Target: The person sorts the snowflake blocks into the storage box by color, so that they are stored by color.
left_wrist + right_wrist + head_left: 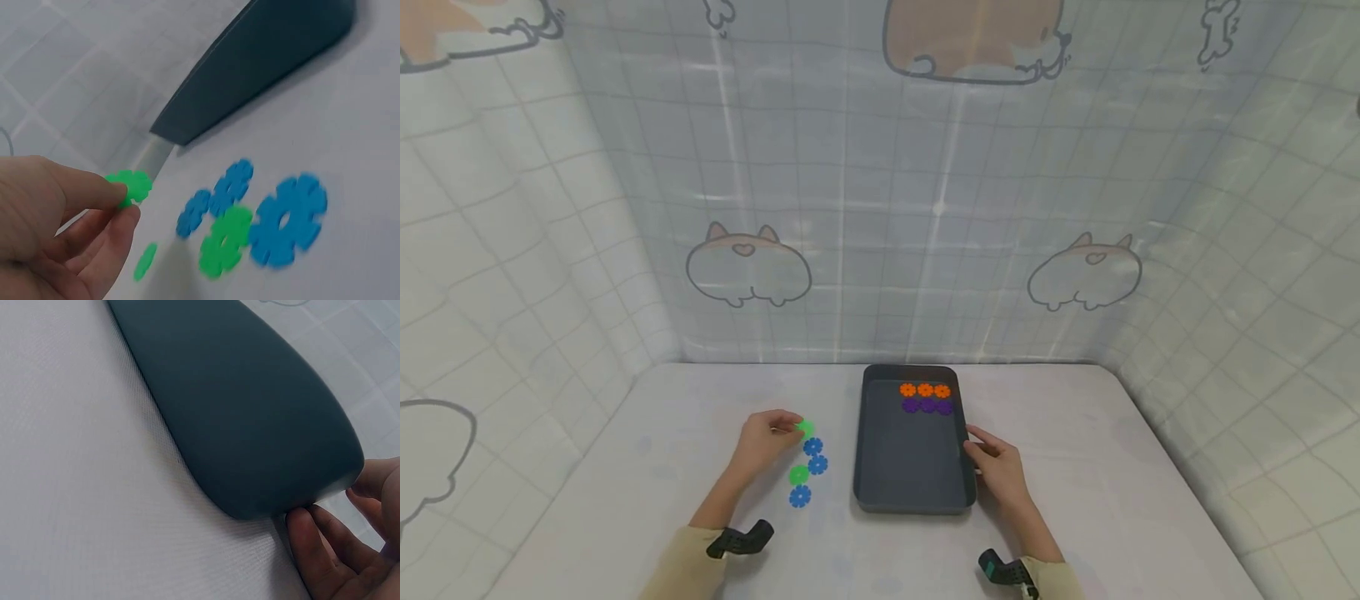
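Note:
My left hand [765,442] pinches a green snowflake disc [132,185] between thumb and fingertips, just above the table left of the tray. Beneath it, in the left wrist view, lies another green disc [145,262]. Nearer to me are three blue discs [801,497] and a green one [799,475], flat on the table. My right hand [1000,468] grips the right wall of the dark grey tray [913,492], thumb at the rim and fingers against the outside. Inside the tray's far right part lie a row of three orange discs [925,390] and a row of three purple discs [928,406].
A white cloth covers the table [1075,467]. Behind it and along both sides hang tile-patterned curtains [887,208] with cartoon dog prints. Black camera bands [741,540] sit on both wrists.

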`<state>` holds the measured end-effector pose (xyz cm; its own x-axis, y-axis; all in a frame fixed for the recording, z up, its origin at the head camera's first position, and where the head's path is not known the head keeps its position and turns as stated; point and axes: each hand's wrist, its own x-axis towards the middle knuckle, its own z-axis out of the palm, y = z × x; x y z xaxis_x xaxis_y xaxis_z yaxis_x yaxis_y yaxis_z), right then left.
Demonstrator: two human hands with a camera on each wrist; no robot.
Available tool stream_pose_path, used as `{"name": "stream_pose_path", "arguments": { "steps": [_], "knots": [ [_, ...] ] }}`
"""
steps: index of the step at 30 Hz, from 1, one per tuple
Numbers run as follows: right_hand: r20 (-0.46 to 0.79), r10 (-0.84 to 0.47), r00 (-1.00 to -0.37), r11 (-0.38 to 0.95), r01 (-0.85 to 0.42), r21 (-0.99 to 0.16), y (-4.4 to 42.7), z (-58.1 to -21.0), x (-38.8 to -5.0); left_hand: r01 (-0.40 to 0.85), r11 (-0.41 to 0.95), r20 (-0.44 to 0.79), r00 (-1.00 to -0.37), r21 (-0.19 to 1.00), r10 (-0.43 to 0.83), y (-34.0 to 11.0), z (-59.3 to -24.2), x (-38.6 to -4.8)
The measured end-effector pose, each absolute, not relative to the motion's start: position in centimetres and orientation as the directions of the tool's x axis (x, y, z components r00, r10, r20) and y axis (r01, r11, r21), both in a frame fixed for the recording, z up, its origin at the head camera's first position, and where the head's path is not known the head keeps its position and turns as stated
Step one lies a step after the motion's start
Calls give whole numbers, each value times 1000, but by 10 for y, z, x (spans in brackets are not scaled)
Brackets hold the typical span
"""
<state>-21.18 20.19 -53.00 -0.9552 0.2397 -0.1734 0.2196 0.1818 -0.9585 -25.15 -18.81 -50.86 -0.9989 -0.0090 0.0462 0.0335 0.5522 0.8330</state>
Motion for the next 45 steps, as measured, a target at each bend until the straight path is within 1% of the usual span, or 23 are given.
{"name": "stream_pose_path", "arguments": {
  "steps": [5,8,15,22,26,29,37,45],
  "knots": [
    [-172,236,-956,178,217,-960,202,-529,-212,4,521,9,-1000,854,-7,-172,-503,-253],
    [-169,236,-957,177,213,-961,202,-529,-212,8,500,6,-1000,866,6,-161,-498,-255],
    [-179,242,-954,174,224,-959,201,-529,-212,50,425,17,-997,904,81,-133,-489,-260],
    [-179,234,-956,172,222,-960,201,-530,-212,42,319,-4,-990,947,143,-105,-485,-265],
    [-178,231,-957,174,221,-960,201,-531,-212,65,266,10,-979,962,201,-91,-482,-266],
    [-177,228,-957,172,219,-961,202,-531,-213,85,252,23,-971,964,238,-80,-480,-267],
    [-165,224,-961,172,206,-963,203,-530,-212,67,224,1,-959,972,283,-53,-476,-271],
    [-165,220,-961,182,207,-961,203,-529,-211,31,152,-16,-955,988,297,-25,-479,-274]
  ]
}}
